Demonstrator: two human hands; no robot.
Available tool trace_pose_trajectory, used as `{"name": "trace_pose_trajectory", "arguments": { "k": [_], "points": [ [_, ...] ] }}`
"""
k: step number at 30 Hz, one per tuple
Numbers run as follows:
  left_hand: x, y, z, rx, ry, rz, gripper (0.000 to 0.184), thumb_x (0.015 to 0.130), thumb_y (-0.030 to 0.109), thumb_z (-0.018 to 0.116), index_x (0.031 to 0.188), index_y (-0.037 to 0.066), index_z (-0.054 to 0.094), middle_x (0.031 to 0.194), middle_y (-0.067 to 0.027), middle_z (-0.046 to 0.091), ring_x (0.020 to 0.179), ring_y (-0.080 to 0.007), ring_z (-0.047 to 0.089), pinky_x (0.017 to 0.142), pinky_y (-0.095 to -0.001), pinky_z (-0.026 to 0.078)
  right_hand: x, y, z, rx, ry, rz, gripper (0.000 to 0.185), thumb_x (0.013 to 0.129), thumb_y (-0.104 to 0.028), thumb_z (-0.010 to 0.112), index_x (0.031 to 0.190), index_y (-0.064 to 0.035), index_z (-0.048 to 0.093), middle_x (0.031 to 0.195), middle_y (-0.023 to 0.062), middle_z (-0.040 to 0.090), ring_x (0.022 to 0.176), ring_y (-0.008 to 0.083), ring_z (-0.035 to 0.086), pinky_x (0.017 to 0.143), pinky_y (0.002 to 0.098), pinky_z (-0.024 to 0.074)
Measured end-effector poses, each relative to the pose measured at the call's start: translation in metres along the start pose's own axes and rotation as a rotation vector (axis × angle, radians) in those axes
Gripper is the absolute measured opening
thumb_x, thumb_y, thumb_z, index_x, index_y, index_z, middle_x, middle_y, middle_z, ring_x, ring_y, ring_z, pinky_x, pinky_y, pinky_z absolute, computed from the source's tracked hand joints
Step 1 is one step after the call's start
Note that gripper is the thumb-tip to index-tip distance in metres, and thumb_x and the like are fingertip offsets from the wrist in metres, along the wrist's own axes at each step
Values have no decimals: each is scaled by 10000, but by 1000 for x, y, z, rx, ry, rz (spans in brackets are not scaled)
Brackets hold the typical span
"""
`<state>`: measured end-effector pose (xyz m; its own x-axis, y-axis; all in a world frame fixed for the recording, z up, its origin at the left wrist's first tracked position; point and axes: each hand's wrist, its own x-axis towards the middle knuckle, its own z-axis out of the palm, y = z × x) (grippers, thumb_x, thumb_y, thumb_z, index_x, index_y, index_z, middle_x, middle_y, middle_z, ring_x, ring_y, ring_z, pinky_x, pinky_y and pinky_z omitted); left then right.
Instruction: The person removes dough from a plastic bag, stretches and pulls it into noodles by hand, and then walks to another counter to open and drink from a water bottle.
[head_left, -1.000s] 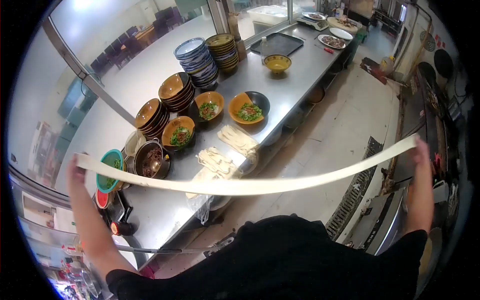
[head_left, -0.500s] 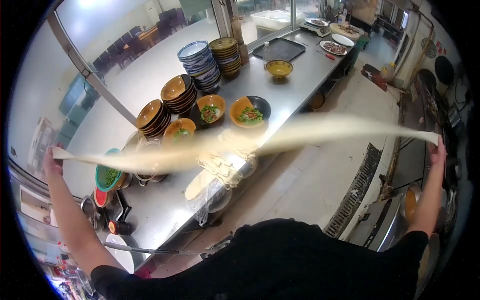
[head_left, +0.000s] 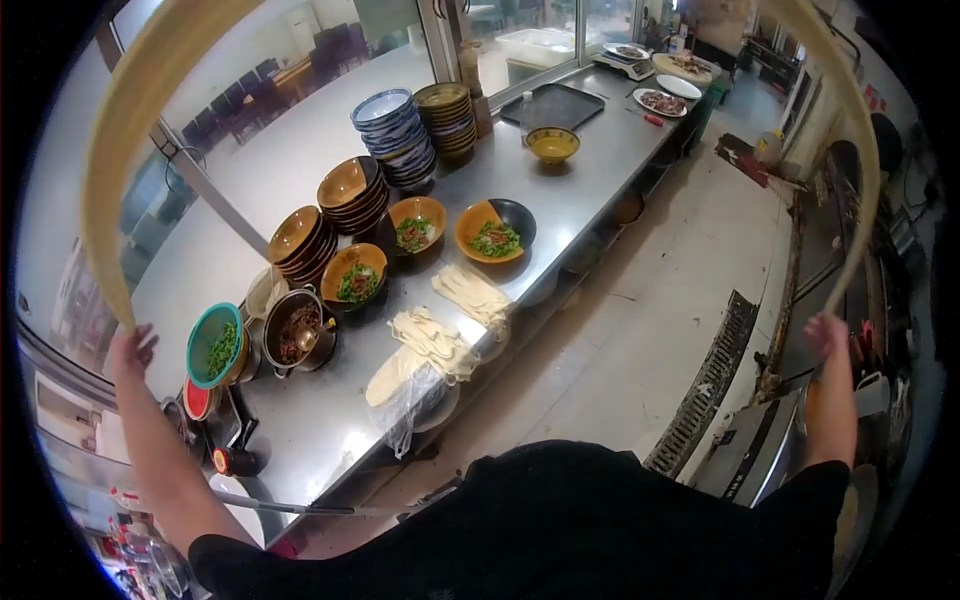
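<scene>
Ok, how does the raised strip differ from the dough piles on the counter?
The strip arches up from the left hand and right hand; the dough piles rest on the counter. The strip runs long, past the view's top; the dough piles lie bunched in folds. Both are pale.

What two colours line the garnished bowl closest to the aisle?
Orange-brown and black; the bowl shows best in the head view.

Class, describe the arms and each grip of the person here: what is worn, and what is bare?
A black top with short black sleeves leaves the forearms bare. The left grip and right grip are ungloved, and both wrists look bare.
</scene>
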<state>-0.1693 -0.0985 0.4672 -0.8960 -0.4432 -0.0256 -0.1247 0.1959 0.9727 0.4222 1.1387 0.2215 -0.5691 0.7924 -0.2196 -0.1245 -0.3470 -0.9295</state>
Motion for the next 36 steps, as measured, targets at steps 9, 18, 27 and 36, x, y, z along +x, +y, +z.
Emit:
{"name": "trace_pose_trajectory", "arguments": {
  "k": [9,18,27,36],
  "points": [
    [24,84,-28,-400,-14,194,339,896,293,543,1133,50,542,934,-90,624,832,-199,640,647,-328,536,3,-90,-7,41,248,-236,312,925,-296,543,1005,-5,623,944,127,663,860,252,637,789,350,499],
    [102,62,-55,-114,-66,218,358,914,345,533,1102,42,567,895,-95,653,822,-224,646,629,-367,528,-1,-83,19,-213,299,-240,372,913,-389,547,947,-28,632,879,104,661,765,238,625,716,374,496],
    [60,-20,-6,52,-65,-139,424,882,350,536,1242,129,502,988,-71,652,730,-247,643,607,-382,518,4,9,-9,-753,517,41,327,900,-372,552,865,-50,601,692,89,611,643,234,611,564,377,476],
    [118,51,-55,-280,-191,201,358,933,301,462,1166,46,555,1047,-100,637,931,-237,628,794,-394,527,-44,-88,17,113,378,-280,346,940,-370,492,948,-40,596,857,104,651,707,241,610,646,335,512]
  ]
}}
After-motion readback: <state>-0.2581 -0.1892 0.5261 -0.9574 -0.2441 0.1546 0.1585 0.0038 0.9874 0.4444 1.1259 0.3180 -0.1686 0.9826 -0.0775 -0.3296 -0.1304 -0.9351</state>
